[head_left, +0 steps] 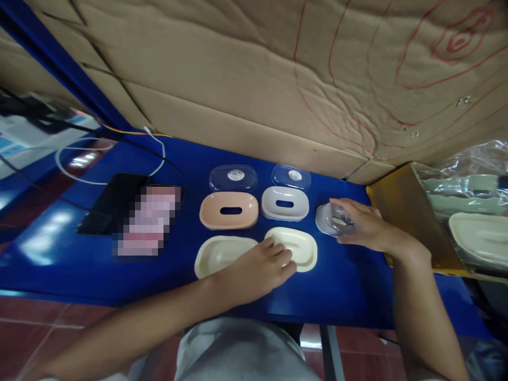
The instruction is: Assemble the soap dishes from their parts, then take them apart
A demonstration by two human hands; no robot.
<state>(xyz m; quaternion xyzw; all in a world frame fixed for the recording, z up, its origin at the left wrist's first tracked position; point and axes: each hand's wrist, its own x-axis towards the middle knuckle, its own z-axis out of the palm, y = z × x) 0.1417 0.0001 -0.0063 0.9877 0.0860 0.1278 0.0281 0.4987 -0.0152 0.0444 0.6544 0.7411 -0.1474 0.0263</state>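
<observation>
My right hand (363, 225) grips a small greyish soap dish (332, 219) with a shiny clear part over it, at the right of the row. My left hand (264, 267) has its fingers curled at the left edge of a cream tray (304, 248); whatever they may hold is hidden. Partly behind my left forearm lies a larger cream dish (210, 251). Behind these sit a peach slotted soap dish (228, 210) and a pale grey slotted one (284, 203). Two clear lids (248, 180) (301, 177) with round labels lie at the back.
A cardboard box (416, 211) on the right holds plastic-wrapped green pieces and a cream tray (482, 235). At the left are a black phone-like slab (115, 203), a blurred-out pink item (148, 219) and a white cable (59, 164). A cardboard wall (238, 106) stands behind the blue table (349, 296).
</observation>
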